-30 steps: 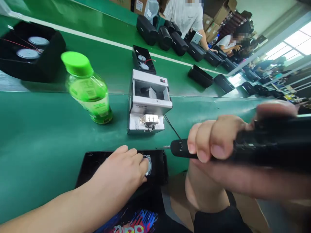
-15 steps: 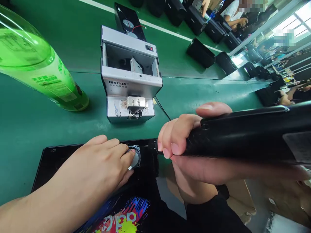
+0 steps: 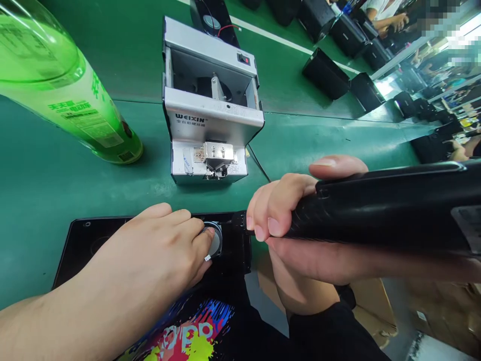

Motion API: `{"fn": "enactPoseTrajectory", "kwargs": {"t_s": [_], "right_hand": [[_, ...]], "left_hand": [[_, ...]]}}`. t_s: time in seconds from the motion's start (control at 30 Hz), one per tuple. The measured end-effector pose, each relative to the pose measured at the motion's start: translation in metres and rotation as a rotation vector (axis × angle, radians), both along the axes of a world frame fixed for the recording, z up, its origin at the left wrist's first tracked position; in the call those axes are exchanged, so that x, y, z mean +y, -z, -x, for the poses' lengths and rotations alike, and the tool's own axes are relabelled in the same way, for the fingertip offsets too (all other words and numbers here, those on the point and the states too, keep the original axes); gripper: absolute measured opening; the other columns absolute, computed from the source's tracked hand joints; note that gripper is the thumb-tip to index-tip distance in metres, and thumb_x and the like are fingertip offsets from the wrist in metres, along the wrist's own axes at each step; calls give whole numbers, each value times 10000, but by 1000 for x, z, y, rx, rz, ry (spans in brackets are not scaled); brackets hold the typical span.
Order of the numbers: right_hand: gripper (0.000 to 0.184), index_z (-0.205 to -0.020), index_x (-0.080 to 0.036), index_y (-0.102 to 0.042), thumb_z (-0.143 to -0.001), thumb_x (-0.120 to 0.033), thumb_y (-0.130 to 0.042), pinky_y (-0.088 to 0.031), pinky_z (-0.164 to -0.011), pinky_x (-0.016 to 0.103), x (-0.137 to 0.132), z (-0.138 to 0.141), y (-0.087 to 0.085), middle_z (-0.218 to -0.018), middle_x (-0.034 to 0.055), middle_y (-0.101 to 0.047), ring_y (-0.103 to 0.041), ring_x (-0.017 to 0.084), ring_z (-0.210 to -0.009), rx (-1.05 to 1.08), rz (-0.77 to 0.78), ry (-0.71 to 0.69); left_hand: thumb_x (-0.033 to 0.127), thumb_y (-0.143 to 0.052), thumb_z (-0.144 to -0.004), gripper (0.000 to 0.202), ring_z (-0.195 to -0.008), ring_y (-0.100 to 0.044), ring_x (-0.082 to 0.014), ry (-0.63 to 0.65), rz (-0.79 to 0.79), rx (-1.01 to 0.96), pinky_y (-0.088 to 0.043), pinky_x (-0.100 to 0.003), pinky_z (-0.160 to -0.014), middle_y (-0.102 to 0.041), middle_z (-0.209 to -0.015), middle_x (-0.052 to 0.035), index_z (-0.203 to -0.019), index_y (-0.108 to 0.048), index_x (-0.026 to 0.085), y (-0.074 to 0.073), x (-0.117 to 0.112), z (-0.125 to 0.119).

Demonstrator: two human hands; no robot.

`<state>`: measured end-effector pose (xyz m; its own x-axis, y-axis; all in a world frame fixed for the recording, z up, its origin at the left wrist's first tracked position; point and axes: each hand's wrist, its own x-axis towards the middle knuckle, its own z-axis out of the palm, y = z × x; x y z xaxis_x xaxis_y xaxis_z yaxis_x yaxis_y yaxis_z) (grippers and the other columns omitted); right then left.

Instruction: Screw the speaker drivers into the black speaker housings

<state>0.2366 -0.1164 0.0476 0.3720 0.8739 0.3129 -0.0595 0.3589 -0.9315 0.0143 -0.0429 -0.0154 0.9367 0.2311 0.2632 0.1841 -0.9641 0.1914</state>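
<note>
A black electric screwdriver (image 3: 383, 210) lies across my right hand (image 3: 285, 210), whose fingers wrap round its front end. Its tip points left, toward the edge of a small round speaker (image 3: 215, 242) with a grey back and a white connector. Curled fingers of my left hand (image 3: 169, 245) hold this speaker against a black panel (image 3: 80, 245) at the bench's near edge. My left hand hides part of the speaker and panel. Whether the bit sits in a screw is too small to tell.
Beyond the panel stands a silver WEIXIN screw feeder (image 3: 214, 113). A green drink bottle (image 3: 90, 108) is at left on the green bench (image 3: 300, 145). Another black panel with a speaker (image 3: 212, 20) lies behind the feeder. Black speaker boxes (image 3: 326, 74) and co-workers are farther right.
The view has shifted a little, so the feeder and bottle sit differently in the picture. Both hands keep their grips, with the screwdriver still by the speaker's edge.
</note>
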Motion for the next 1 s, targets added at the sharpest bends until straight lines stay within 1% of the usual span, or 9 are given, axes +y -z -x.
{"fn": "enactPoseTrajectory", "kwargs": {"t_s": [0.13,0.27,0.33,0.4,0.6,0.7,0.8,0.9,1.0], "right_hand": [[526,-1131,-428,-881,-1115,-938,-757,-613,-482,423,-4,-4,-4,-672,-63,-793,-689,219,-487,51,58,-21],[439,-1159,-452,-878,-1070,-882,-887,-708,-584,484,-6,-13,-14,-711,-48,-837,-769,255,-574,14,157,-98],[457,-1148,-443,-874,-1023,-877,-945,-720,-597,495,-5,-16,-17,-696,-45,-833,-774,262,-572,-3,161,-151],[492,-1155,-440,-870,-1002,-902,-949,-715,-592,492,-5,-19,-18,-698,-42,-839,-774,263,-568,0,151,-174],[554,-1228,-453,-888,-1022,-968,-875,-716,-623,471,-9,-18,-6,-751,-40,-854,-793,248,-615,17,124,-158],[605,-1219,-438,-915,-1047,-1007,-801,-657,-568,416,-10,-10,3,-729,-45,-821,-747,211,-576,37,50,-107],[611,-1185,-408,-926,-1086,-989,-764,-630,-574,385,-10,2,11,-742,-57,-791,-708,176,-572,46,7,-65],[608,-1148,-370,-898,-1090,-965,-787,-615,-577,360,-8,7,13,-728,-63,-772,-705,172,-580,27,7,-82],[665,-1215,-353,-874,-973,-970,-927,-666,-588,379,-8,3,12,-741,-42,-790,-758,215,-633,-30,44,-143]], "left_hand": [[271,-847,-1034,119,-715,-687,-271,-24,-3,-24,-406,-509,-698,-729,-800,4,-931,-788,258,5,0,0],[245,-833,-1061,92,-760,-719,-276,1,7,1,-441,-508,-722,-765,-842,-5,-971,-811,242,1,0,0],[240,-818,-1075,108,-768,-716,-278,3,16,-3,-432,-508,-732,-769,-847,-11,-968,-807,245,-2,1,-1],[239,-809,-1085,113,-770,-711,-281,1,28,-12,-416,-507,-737,-770,-850,-16,-972,-806,249,-4,1,-1],[230,-835,-1059,97,-748,-707,-284,10,14,-4,-423,-507,-722,-757,-827,-8,-967,-811,245,-1,0,2],[230,-845,-1043,107,-735,-707,-278,1,9,-8,-433,-508,-709,-751,-819,-4,-946,-802,247,-1,0,1],[234,-860,-1025,103,-748,-727,-277,1,32,-1,-443,-502,-718,-761,-824,-7,-941,-802,249,-1,1,-2],[235,-909,-976,128,-731,-719,-270,4,64,3,-426,-485,-721,-764,-805,-5,-915,-797,251,1,3,-4],[241,-967,-922,186,-720,-700,-262,-11,75,0,-399,-467,-726,-772,-792,0,-875,-787,254,1,5,-6]]}}
